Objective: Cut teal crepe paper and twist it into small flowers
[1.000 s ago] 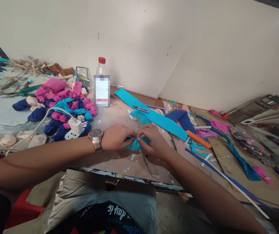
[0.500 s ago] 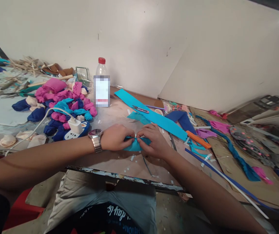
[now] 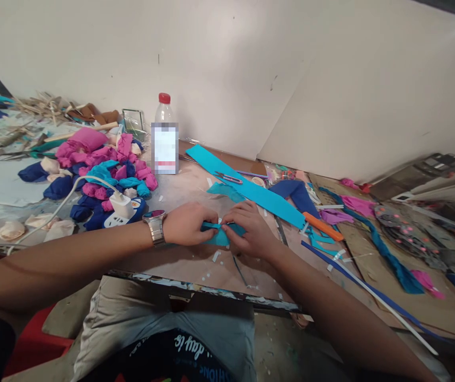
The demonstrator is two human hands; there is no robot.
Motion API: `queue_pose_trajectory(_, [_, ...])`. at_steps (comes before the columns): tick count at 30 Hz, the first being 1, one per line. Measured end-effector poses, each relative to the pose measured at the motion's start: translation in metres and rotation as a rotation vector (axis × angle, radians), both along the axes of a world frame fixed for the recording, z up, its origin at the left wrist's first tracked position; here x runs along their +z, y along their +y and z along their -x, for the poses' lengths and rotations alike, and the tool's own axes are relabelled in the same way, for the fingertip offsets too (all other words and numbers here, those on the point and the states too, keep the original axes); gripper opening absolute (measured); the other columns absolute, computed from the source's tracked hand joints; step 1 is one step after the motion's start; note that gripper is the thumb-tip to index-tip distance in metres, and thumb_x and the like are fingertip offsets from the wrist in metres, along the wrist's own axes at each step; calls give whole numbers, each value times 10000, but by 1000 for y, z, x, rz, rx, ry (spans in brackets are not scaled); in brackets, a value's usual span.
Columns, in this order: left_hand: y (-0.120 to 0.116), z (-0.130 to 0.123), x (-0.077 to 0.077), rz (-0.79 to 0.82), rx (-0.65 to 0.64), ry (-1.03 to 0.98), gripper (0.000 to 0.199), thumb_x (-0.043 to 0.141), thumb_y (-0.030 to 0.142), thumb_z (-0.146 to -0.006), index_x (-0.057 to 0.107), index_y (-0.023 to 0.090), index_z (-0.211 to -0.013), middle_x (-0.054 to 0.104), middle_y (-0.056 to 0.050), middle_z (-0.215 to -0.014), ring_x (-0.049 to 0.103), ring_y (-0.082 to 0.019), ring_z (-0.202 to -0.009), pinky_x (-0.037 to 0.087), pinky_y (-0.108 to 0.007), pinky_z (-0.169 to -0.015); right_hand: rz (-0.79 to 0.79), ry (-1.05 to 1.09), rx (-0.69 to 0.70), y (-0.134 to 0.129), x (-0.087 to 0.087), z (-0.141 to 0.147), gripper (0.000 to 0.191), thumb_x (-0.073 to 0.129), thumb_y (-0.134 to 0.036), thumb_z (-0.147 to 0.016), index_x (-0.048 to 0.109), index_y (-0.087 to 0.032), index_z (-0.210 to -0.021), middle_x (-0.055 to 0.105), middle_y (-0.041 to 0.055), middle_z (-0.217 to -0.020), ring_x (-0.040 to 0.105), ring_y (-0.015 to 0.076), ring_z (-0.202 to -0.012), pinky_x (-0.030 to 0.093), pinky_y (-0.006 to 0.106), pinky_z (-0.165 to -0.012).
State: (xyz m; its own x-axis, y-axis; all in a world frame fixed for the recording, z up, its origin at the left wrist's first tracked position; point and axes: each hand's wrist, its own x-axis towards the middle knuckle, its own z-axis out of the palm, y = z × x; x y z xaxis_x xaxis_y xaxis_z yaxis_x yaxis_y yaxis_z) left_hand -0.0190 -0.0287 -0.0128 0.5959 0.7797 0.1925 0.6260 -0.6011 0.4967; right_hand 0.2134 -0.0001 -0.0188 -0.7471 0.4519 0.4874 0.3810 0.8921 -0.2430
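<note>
My left hand [image 3: 193, 223] and my right hand [image 3: 250, 227] meet over the table, each pinching a small piece of turquoise fabric [image 3: 218, 239]. Thumbs and fingertips nearly touch at its upper edge, and part of the fabric is hidden beneath them. Just behind the hands lies a loose turquoise scrap [image 3: 227, 191]. Farther back a long turquoise fabric strip [image 3: 267, 199] runs diagonally, with small thread snips [image 3: 230, 179] resting on it. An orange-handled tool [image 3: 323, 226] lies at the strip's right end.
Left of my hands are a heap of pink, blue and turquoise fabric pieces [image 3: 92, 154] and a power strip with a white plug [image 3: 122, 206]. A red-capped bottle [image 3: 164, 114] stands behind. On the right are a dark teal strip [image 3: 386, 254] and a thin white stick [image 3: 394, 307].
Both hands keep their pinch at almost the same spot. The turquoise fabric between them has shifted slightly, with a folded edge now showing by the left fingers.
</note>
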Motion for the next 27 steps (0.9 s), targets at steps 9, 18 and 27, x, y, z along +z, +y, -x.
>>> queue_pose_trajectory(9, [0, 0, 1, 40, -30, -116, 278, 536, 339, -962, 738, 173, -865, 736, -8, -763, 605, -140, -669, 366, -272, -650, -1, 4, -13, -2, 2, -1, 58, 597, -232, -956, 634, -247, -913, 753, 20, -864, 650, 235, -942, 369, 432, -911])
queue_pose_trajectory(18, [0, -1, -3, -67, -40, -12, 266, 546, 340, -1008, 761, 204, -931, 777, -34, -819, 663, -169, -717, 379, -274, -659, 0, -8, -20, -3, 4, 0, 59, 606, -244, -935, 649, -249, -896, 754, 22, -839, 640, 254, -988, 366, 446, -917])
queue_pose_trajectory(27, [5, 1, -1, 137, -67, -85, 305, 525, 310, -975, 710, 157, -786, 673, 4, -684, 531, -125, -617, 323, -267, -605, -24, -60, -29, 1, 4, -2, 91, 592, -233, -952, 640, -240, -875, 759, 13, -834, 652, 236, -950, 344, 449, -919])
